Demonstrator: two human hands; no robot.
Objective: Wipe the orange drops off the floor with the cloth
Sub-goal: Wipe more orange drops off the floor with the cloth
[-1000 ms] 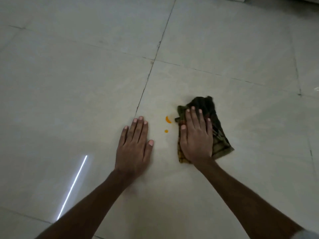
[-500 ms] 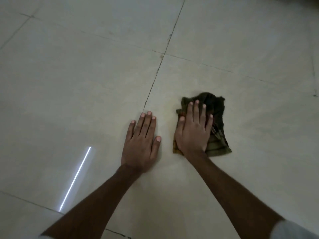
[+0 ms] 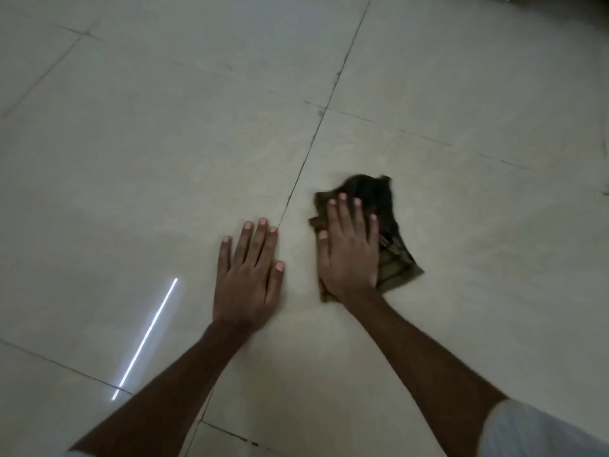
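A dark green and brown cloth (image 3: 393, 258) lies crumpled on the pale tiled floor (image 3: 164, 159). My right hand (image 3: 351, 249) presses flat on the cloth, fingers together, covering its left half. My left hand (image 3: 248, 275) rests flat on the bare tile just left of the cloth, fingers spread, holding nothing. No orange drops show anywhere on the floor; the spot where they lay is under the cloth.
Dark grout lines (image 3: 316, 133) cross the tiles, one running down between my hands. A bright streak of reflected light (image 3: 148, 334) lies on the floor at the lower left. A white sleeve (image 3: 540, 433) shows at the lower right.
My right hand slid the cloth left over the two orange drops, which are no longer visible. My left hand stayed flat on the floor.
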